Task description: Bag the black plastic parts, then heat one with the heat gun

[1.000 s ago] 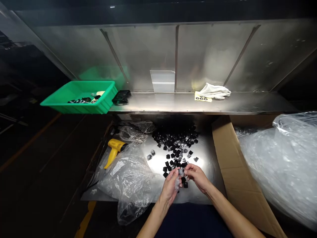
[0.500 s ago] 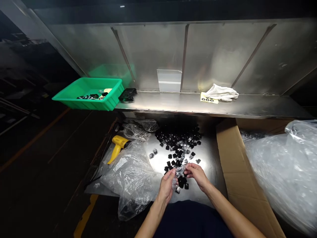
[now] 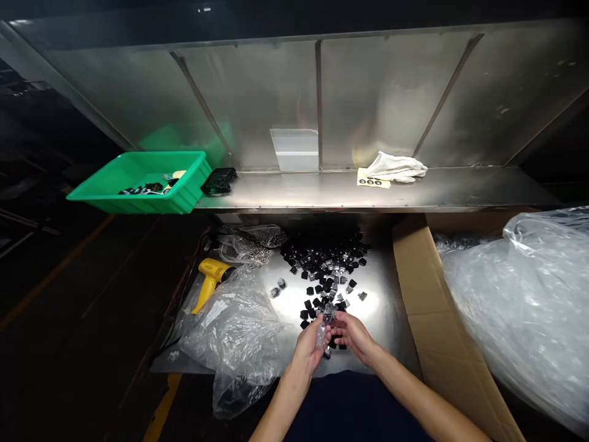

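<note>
Between my two hands is a small clear plastic piece (image 3: 328, 315), perhaps with a dark part inside; its details are too small to tell. My left hand (image 3: 313, 342) is closed on it from the left, with more clear plastic showing at the palm. My right hand (image 3: 353, 334) is at its right side, fingers curved toward it; whether they grip it cannot be made out. Beneath and beyond the hands, small black parts (image 3: 324, 258) lie heaped and scattered on the metal table (image 3: 381, 331). Two small clear-wrapped pieces (image 3: 278, 287) lie to the left of the heap.
A yellow heat gun (image 3: 209, 282) and plastic bags (image 3: 239, 325) lie left. On the shelf (image 3: 285, 193) are a green tray (image 3: 161, 202), a black object (image 3: 219, 182), a yellow sticker sheet (image 3: 372, 179) and white gloves (image 3: 398, 167). A cardboard box (image 3: 427, 307) holding a large plastic bag (image 3: 515, 294) stands right.
The view has shifted slightly to the right. My right hand's fingers have moved from a pinch on the clear plastic to a looser curve beside it. My left hand still holds the plastic.
</note>
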A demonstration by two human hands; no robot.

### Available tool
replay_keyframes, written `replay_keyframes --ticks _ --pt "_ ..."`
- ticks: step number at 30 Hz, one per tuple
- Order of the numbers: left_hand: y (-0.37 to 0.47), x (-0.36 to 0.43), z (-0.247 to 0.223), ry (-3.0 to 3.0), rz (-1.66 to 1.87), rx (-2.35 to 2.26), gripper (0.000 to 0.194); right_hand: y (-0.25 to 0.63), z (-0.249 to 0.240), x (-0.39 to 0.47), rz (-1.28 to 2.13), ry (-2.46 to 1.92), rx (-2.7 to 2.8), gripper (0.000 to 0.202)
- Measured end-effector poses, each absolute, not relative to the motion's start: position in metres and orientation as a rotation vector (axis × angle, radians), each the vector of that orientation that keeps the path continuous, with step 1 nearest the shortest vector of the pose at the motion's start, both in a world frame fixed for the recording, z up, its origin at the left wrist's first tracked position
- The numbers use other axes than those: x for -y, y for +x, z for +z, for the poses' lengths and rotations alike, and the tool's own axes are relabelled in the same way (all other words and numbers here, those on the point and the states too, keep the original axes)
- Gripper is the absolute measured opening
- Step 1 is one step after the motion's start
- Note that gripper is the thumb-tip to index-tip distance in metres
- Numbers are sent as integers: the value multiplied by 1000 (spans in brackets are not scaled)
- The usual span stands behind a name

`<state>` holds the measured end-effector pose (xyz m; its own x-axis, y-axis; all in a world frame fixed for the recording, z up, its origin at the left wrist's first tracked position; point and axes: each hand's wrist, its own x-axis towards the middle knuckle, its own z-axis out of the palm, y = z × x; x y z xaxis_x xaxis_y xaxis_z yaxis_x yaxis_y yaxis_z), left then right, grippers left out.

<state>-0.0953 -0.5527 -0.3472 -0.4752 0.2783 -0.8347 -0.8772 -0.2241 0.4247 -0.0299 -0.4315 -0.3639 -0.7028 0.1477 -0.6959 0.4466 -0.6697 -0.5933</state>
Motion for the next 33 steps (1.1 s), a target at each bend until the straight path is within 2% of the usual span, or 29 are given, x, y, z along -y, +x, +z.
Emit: replay_keyframes --ticks 5,11,14,18,23,27,33 --pt "-97 549 -352 -753 1754 -1228 29 -35 -367 436 -2430 1187 -1349 45" --pt "-93 548 -355 -685 1790 -1224 28 -39 -372 436 -2386 1260 -1424 32" --pt "-92 548 -356 -673 1825 -1252 28 -40 -373 436 -2389 1313 -1385 45" --pt "-93 546 -356 -729 1841 -1489 41 -42 -375 438 -2365 1310 -1388 58" --pt "-99 538 -358 -681 1825 -1731 44 -43 -376 441 -2278 1318 -1510 56" --pt "-105 536 -355 -652 1835 -1758 42 -38 -381 434 -2270 1316 -1581 55" --pt "-94 565 -344 -645 1900 -1553 38 -56 -388 425 -2043 1178 -2080 29"
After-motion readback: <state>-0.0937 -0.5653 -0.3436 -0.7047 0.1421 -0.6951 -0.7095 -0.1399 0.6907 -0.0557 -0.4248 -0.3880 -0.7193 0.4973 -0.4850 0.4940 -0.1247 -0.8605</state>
